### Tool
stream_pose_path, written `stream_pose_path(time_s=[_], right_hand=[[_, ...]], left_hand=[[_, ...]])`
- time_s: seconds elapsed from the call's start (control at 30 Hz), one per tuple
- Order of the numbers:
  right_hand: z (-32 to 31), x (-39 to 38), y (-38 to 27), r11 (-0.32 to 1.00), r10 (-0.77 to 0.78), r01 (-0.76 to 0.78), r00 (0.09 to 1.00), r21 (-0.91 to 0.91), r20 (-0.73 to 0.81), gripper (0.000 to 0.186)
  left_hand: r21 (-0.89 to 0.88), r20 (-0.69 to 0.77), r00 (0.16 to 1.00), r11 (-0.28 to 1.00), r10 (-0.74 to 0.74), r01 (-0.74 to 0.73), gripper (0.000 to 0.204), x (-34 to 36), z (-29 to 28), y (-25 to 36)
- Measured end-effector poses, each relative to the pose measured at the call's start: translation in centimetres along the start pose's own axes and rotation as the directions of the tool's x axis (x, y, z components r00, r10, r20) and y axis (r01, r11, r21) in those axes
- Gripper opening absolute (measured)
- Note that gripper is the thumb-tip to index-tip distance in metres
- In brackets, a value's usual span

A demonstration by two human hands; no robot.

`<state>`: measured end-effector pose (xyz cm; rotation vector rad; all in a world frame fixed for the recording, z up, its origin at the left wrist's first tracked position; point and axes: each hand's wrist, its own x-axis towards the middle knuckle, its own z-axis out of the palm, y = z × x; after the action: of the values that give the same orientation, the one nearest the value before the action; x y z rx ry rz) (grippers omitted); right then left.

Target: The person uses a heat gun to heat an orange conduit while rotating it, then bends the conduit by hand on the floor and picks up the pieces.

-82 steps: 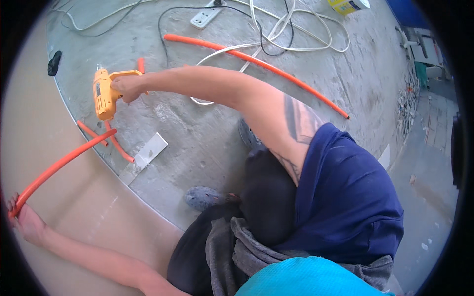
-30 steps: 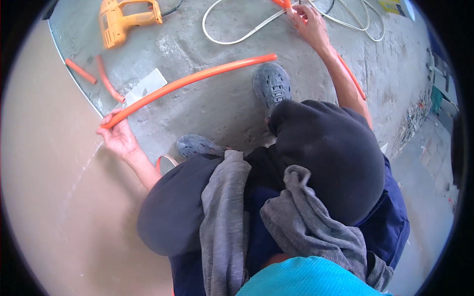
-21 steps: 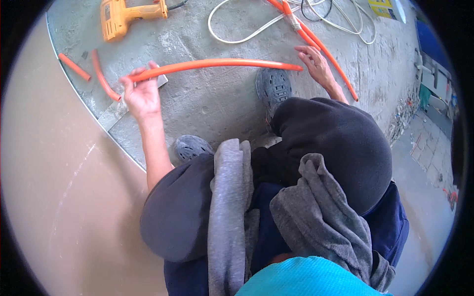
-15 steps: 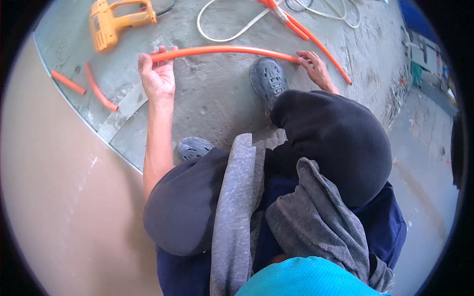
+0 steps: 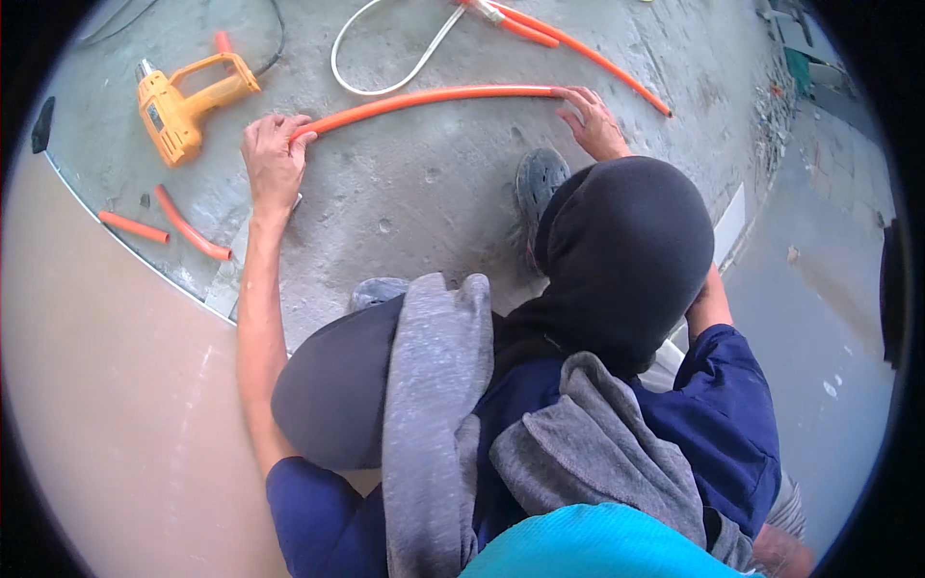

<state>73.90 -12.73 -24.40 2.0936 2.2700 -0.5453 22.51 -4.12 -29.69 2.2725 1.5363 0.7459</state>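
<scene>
A long, slightly curved orange tube (image 5: 434, 94) stretches sideways above the grey floor in front of my knees. My left hand (image 5: 277, 154) grips its left end, and my right hand (image 5: 588, 120) holds its right end with bent fingers. Left of my left hand a yellow heat gun (image 5: 178, 120) lies on the floor with its cord running upward. Below it are a short straight orange piece (image 5: 133, 227) and a short curved one (image 5: 193, 226). Farther back, beyond the long tube, more orange tubes (image 5: 617, 67) lie joined by a whitish wrap.
A white cable loop (image 5: 424, 60) lies at the back. A beige board (image 5: 116, 366) with a metal-edged border fills the left. My grey shoe (image 5: 540, 188) is between my hands and knee. A narrow white strip (image 5: 732, 217) and rubble (image 5: 776, 116) lie to the right.
The long tube has moved from my left side to a crosswise position. My right hand has left the heat gun and the farther tubes and now holds this tube's right end.
</scene>
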Motion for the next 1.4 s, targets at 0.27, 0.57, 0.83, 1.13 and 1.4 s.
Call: stream_pose_path(time_s=[0.27, 0.57, 0.83, 1.13, 1.4], right_hand=[[2.8, 3.0, -1.6, 0.958, -0.278, 0.287, 0.908, -0.019, -0.314, 0.036], [4.0, 3.0, 0.3, 0.928, -0.305, 0.349, 0.913, 0.132, -0.271, 0.017], [4.2, 3.1, 0.8, 0.92, -0.341, 0.374, 0.91, 0.115, -0.235, 0.018], [3.4, 1.2, 4.5, 0.975, -0.165, 0.192, 0.961, 0.11, -0.22, 0.025], [2.9, 0.8, 5.5, 0.973, -0.115, 0.162, 0.957, 0.162, -0.265, 0.031]], left_hand=[[0.123, 0.136, 0.989, 0.989, 0.066, -0.083, 0.028, 0.0, 2.0, 1.1], [0.208, 0.176, 0.978, 0.975, -0.114, 0.076, 0.021, -1.4, 2.0, 6.1], [0.05, 0.122, 0.988, 0.994, 0.095, -0.101, 0.022, 1.1, 8.0, 14.1], [0.128, 0.19, 0.968, 0.974, 0.162, -0.188, 0.018, 1.8, 10.4, 14.2], [0.102, 0.17, 0.966, 0.972, 0.194, -0.213, 0.012, 2.5, 11.1, 14.7]])
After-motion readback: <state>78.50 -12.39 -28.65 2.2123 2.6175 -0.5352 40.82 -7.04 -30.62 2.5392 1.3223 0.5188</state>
